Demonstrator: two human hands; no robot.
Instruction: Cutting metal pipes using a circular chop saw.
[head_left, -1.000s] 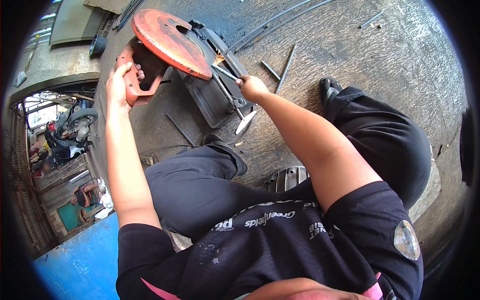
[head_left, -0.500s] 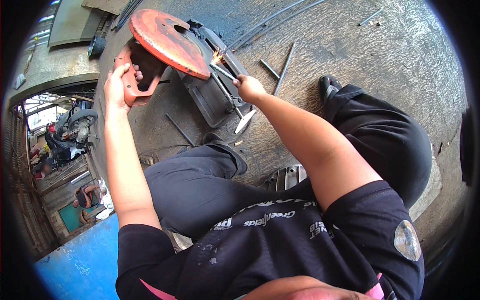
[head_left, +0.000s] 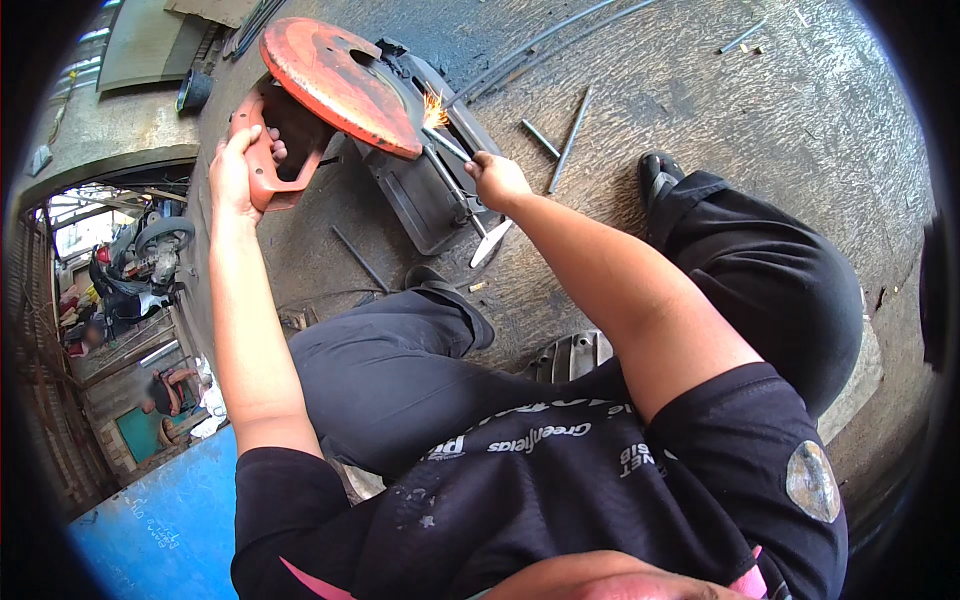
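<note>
My left hand (head_left: 238, 170) is closed round the orange D-shaped handle (head_left: 268, 170) of a chop saw. The saw's round, scuffed orange guard (head_left: 335, 85) leans over its dark metal base (head_left: 410, 195) and hides most of the disc. In my right hand (head_left: 497, 182) I grip the near end of a thin metal rod (head_left: 447, 144). Its far end meets the saw beside the guard's lower edge, and orange sparks (head_left: 435, 108) fly up there. A screw shaft with a pale flat crank handle (head_left: 490, 243) sticks out of the base toward me.
Cut metal rods (head_left: 571, 140) lie on the floor right of the saw, and another rod (head_left: 360, 258) lies to its left. Long bars (head_left: 540, 45) run from the saw's far side. A blue panel (head_left: 165, 520) stands at lower left. Beyond are a motorcycle (head_left: 150, 250) and a person (head_left: 170, 395).
The sparks have grown larger and spread upward. Both my hands, the saw and the rod stay in nearly the same place.
</note>
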